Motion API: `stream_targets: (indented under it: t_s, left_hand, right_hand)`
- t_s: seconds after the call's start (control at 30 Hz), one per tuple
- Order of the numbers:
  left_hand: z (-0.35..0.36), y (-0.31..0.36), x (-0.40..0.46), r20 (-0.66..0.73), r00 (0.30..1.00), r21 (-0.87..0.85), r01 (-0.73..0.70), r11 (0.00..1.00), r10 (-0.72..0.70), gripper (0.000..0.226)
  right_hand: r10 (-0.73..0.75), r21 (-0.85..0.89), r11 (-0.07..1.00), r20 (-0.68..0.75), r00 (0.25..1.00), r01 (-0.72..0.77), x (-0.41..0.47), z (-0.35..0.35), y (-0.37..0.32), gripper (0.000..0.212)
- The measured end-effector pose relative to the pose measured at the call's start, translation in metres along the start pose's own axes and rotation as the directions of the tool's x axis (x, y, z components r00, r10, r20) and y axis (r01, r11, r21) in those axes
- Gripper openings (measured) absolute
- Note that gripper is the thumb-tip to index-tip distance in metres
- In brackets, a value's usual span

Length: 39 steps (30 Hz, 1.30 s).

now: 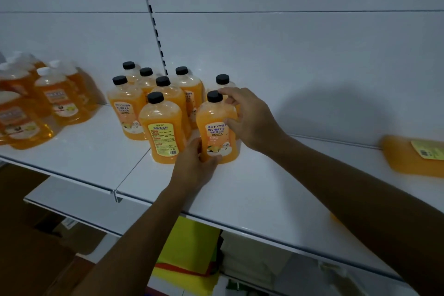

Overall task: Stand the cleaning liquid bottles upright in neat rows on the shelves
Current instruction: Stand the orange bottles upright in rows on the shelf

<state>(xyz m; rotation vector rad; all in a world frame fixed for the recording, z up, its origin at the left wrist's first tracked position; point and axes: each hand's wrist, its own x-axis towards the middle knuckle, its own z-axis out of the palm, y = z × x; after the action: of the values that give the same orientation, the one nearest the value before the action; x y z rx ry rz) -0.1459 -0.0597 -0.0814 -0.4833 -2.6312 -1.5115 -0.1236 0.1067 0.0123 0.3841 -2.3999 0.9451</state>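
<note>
Several orange cleaning liquid bottles with black caps stand upright in a cluster on the white shelf [264,190]. The front right bottle [216,127] stands upright between both hands. My left hand [194,166] grips its lower left side near the base. My right hand [247,115] holds its upper right shoulder, fingers touching just below the black cap. Beside it on the left stands another bottle [162,127] with a yellow label. One orange bottle [413,155] lies on its side at the far right of the shelf.
A second group of orange bottles with white caps [48,98] stands at the left of the shelf. The white back wall has a slotted upright [153,24]. Below the shelf are a lower shelf [72,202], yellow packs [189,247] and brown boxes [28,247].
</note>
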Motion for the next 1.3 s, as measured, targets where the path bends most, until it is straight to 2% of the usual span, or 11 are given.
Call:
stream_targets:
  t_s: [0.07,0.17,0.23,0.4,0.53,0.7,0.77,0.93,1.0,1.13,1.3]
  left_hand:
    - [-0.001,0.001,-0.005,-0.034,0.999,0.061,-0.029,0.998,0.031,0.052]
    - [-0.001,0.003,-0.016,-0.218,0.975,0.165,-0.004,0.986,0.040,0.045]
    - [-0.001,0.006,-0.023,-0.275,0.952,0.265,-0.056,0.963,0.132,0.033]
    - [0.018,0.024,-0.035,-0.050,0.936,0.347,-0.310,0.885,0.348,0.021]
    - [0.049,0.045,-0.034,0.127,0.923,0.303,-0.385,0.871,0.364,0.035]
    - [0.091,0.076,-0.032,0.316,0.866,0.206,-0.462,0.863,0.388,0.051]
    - [0.108,0.088,-0.036,0.384,0.816,0.168,-0.523,0.836,0.433,0.055]
    - [0.145,0.116,-0.059,0.497,0.606,-0.031,-0.703,0.711,0.621,0.072]
    - [0.156,0.124,-0.072,0.522,0.575,-0.003,-0.737,0.676,0.630,0.079]
    - [0.166,0.128,-0.088,0.552,0.623,0.087,-0.704,0.705,0.554,0.083]
    - [0.164,0.132,-0.106,0.452,0.723,0.171,-0.645,0.744,0.522,0.075]
  right_hand:
    - [0.002,0.020,1.000,0.001,1.000,-0.002,-0.002,-0.001,0.002,0.061]
    - [0.080,0.030,0.996,-0.004,0.997,-0.079,-0.005,-0.005,0.007,0.062]
    - [0.153,-0.008,0.988,0.019,0.988,-0.152,-0.008,-0.010,0.012,0.061]
    - [0.319,-0.192,0.938,0.145,0.937,-0.290,-0.028,-0.028,0.029,0.064]
    - [0.406,-0.287,0.892,0.167,0.898,-0.350,-0.057,-0.051,0.045,0.065]
    - [0.525,-0.395,0.797,0.079,0.848,-0.457,-0.105,-0.089,0.056,0.067]
    - [0.579,-0.411,0.745,0.010,0.815,-0.525,-0.129,-0.108,0.056,0.067]
    - [0.706,-0.440,0.595,-0.115,0.699,-0.673,-0.196,-0.162,0.054,0.065]
    - [0.752,-0.421,0.542,-0.143,0.643,-0.727,-0.222,-0.180,0.052,0.065]
    - [0.808,-0.282,0.547,-0.065,0.585,-0.788,-0.265,-0.200,0.047,0.062]
    - [0.769,-0.207,0.633,0.063,0.636,-0.746,-0.290,-0.199,0.038,0.087]
